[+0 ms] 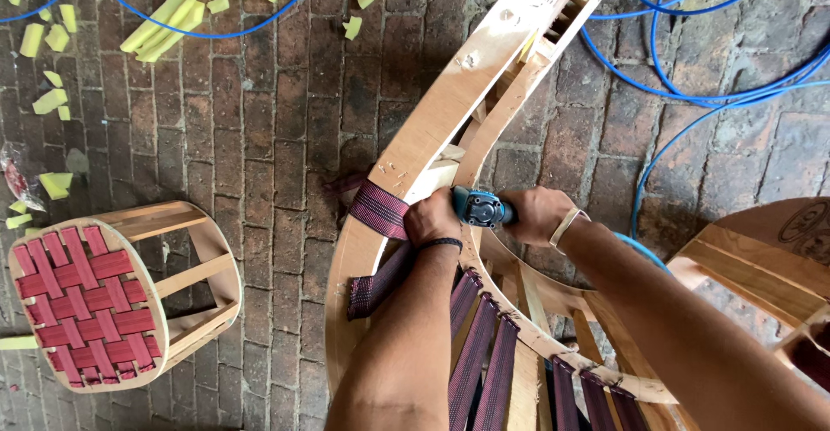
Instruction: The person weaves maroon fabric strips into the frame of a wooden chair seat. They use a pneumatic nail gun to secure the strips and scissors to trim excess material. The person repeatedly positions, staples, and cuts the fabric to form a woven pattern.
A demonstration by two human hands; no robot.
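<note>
Head view: webbing strap (378, 209) just left of left hand (432, 217) grip.

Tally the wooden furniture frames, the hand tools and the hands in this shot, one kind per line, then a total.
Wooden frames: 3 (curved frame, stool, frame at right)
Staple guns: 1 (gun)
Hands: 2 (left hand, right hand)
Total: 6

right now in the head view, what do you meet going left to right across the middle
webbed wooden stool → maroon webbing strap → left hand → teal pneumatic stapler → right hand → blue air hose
</note>
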